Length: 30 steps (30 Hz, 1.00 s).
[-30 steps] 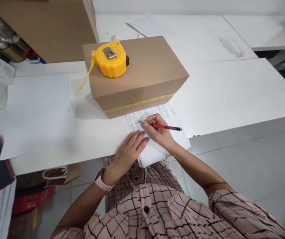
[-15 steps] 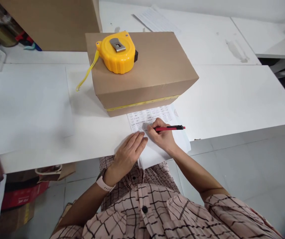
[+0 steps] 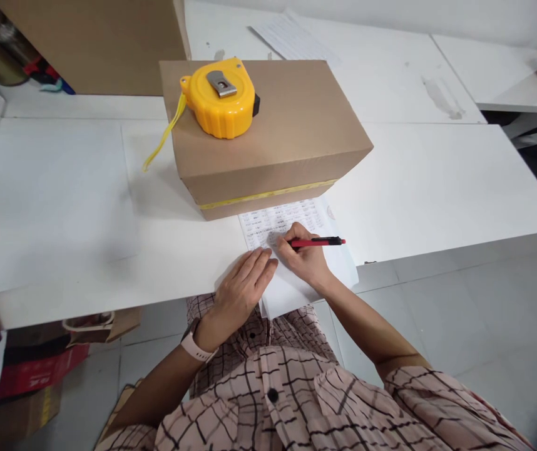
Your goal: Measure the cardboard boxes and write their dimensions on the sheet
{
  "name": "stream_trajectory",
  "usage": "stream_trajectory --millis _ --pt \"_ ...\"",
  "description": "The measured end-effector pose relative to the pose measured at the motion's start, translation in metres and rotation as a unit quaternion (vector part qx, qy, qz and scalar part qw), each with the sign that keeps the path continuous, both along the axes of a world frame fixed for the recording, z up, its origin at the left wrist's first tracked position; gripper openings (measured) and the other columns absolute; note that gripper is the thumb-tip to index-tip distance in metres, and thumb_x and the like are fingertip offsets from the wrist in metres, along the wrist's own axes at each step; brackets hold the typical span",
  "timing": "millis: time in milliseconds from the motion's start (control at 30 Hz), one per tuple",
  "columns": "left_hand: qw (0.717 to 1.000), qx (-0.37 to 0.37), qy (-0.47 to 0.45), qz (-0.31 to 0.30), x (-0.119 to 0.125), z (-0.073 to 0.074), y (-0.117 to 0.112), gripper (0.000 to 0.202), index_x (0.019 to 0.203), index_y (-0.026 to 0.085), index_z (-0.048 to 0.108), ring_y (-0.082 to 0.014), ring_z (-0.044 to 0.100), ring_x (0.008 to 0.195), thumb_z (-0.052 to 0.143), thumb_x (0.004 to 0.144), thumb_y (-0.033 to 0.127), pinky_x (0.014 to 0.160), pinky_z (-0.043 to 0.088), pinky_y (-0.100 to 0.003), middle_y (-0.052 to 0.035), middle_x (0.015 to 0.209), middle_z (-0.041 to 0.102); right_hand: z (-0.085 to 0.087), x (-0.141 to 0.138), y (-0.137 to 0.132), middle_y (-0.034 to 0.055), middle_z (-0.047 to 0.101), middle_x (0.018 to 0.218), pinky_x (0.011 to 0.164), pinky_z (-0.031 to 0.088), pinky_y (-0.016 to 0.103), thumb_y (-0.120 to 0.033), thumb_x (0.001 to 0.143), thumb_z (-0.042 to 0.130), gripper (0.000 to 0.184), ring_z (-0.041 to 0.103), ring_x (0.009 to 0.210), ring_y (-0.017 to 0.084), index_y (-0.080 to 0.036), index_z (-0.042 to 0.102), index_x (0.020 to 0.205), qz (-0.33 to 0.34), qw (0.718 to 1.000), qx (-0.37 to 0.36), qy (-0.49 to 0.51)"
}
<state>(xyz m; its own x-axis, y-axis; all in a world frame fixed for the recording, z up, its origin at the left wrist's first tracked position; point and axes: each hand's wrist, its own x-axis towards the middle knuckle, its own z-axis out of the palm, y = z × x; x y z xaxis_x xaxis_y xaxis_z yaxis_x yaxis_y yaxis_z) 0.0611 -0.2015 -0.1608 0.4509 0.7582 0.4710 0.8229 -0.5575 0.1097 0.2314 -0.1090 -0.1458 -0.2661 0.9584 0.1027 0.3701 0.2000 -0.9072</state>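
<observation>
My right hand (image 3: 305,257) is closed around a red and black pen (image 3: 319,242), its tip down at a sheet of paper (image 3: 291,297) with rows of handwriting. My left hand (image 3: 245,282) lies flat with outstretched fingers on the left edge of that paper. The sheet hangs over the front edge of the desk. Just beyond it stands a closed brown cardboard box (image 3: 291,113) with a yellow strip along its front side; the box hides the paper's far end. On top of the box, toward the left, rests a yellow tape measure (image 3: 221,103) with a yellow wrist strap.
A larger cardboard box (image 3: 104,47) stands at the back left, beside jars (image 3: 0,59). White sheets (image 3: 57,200) cover the desk's left part. Another paper (image 3: 291,34) lies at the back. Below the desk's left side sits a red bag or box (image 3: 43,369).
The view has shifted very slightly. Both hands stay in nearly the same place, and the pen's back end has moved a little to the left.
</observation>
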Motion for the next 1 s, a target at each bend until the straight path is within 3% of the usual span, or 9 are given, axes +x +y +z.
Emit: stream_trajectory --millis 1000 --pt "1.000 -0.011 -0.015 0.001 0.0001 -0.0011 -0.0010 0.036 0.134 0.006 0.059 -0.0296 0.059 0.135 0.049 0.100 0.006 0.113 0.052 -0.045 -0.0195 0.139 0.066 0.0061 -0.0028 0.0033 -0.0061 0.041 0.058 0.053 0.031 0.028 -0.028 0.084 0.063 0.027 0.036 0.055 0.010 -0.024 0.042 0.067 -0.018 0.999 -0.014 0.042"
